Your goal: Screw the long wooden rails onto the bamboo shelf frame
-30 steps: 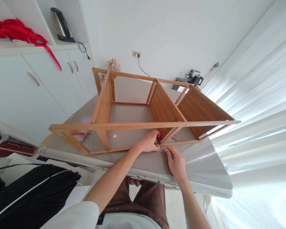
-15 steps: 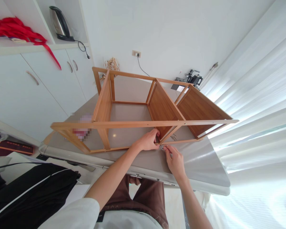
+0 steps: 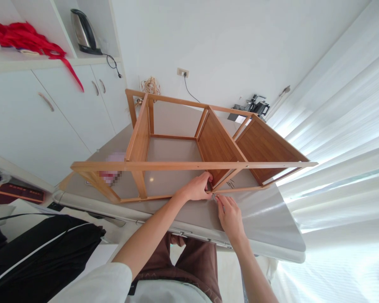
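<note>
A wooden shelf unit (image 3: 177, 166) lies on its side on the grey table (image 3: 265, 219). My left hand (image 3: 196, 187) is closed around its near lower rail, right where the middle shelf board (image 3: 215, 139) meets it. Just to the right, my right hand (image 3: 231, 214) pinches a small, thin metal tool, which looks like a hex key (image 3: 214, 196), with its tip at that same joint. The fingers hide most of the tool. Several loose screws (image 3: 230, 184) lie on the table inside the frame, right of the middle board.
A blurred-out item (image 3: 111, 168) sits at the table's left end. Dried plant stems (image 3: 150, 86) and a black coffee appliance (image 3: 255, 105) stand behind the unit. A steel kettle (image 3: 84, 31) and red cloth (image 3: 22, 38) occupy the cabinet shelf. White curtains (image 3: 344, 126) hang on the right.
The right hand has turned slightly at the joint, its fingers closer together around the tool. The left hand keeps its hold. The whole view has shifted a little.
</note>
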### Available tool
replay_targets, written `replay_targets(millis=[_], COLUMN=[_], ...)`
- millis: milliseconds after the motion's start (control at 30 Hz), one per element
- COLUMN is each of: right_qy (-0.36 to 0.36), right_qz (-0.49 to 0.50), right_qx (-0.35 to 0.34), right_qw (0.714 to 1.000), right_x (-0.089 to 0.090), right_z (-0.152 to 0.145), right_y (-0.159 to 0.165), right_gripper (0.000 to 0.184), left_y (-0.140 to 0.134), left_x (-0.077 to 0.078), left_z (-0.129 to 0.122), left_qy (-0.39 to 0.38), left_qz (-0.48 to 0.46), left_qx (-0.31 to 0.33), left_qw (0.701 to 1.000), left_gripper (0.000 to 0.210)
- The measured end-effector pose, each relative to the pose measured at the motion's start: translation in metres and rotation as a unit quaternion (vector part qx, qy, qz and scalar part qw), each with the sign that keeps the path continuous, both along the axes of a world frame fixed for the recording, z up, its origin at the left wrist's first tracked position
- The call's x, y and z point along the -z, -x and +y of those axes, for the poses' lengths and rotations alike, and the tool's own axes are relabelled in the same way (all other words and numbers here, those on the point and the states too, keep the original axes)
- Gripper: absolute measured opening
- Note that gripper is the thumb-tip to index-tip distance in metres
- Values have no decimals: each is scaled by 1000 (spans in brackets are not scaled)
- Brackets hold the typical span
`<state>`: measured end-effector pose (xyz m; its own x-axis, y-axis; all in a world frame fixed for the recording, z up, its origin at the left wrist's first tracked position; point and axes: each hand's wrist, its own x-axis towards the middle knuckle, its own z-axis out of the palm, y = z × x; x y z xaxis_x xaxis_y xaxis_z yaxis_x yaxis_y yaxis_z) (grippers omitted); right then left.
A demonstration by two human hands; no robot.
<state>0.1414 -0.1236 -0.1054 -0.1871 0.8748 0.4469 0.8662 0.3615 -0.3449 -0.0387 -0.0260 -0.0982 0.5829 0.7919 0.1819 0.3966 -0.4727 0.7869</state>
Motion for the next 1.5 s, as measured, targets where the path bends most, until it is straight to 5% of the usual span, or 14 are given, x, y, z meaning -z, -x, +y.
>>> replay_targets(millis=[133, 433, 1033, 1267, 1500], right_qy=[3, 106, 186, 131, 138], right_qz=[-43, 123, 229, 145, 184], right_qx=[-2, 98, 129, 133, 144], right_qw=[999, 982, 947, 972, 963], right_x=[-2, -1, -8, -8, -1], right_z=[-2, 1, 5, 1, -1], right_y=[4, -1, -3, 1, 1], right_gripper=[30, 35, 41, 43, 41], left_y=[1, 1, 1, 1, 1], left_x=[-1, -1, -3, -2, -4], left_z=[0, -1, -2, -2, -2], left_qy=[1, -6, -11, -6, 2], left_qz=[1, -1, -3, 0, -3], left_qx=[3, 3, 1, 1, 3], left_qw=[1000, 1000, 1000, 1000, 1000], left_gripper=[46, 46, 43, 44, 44])
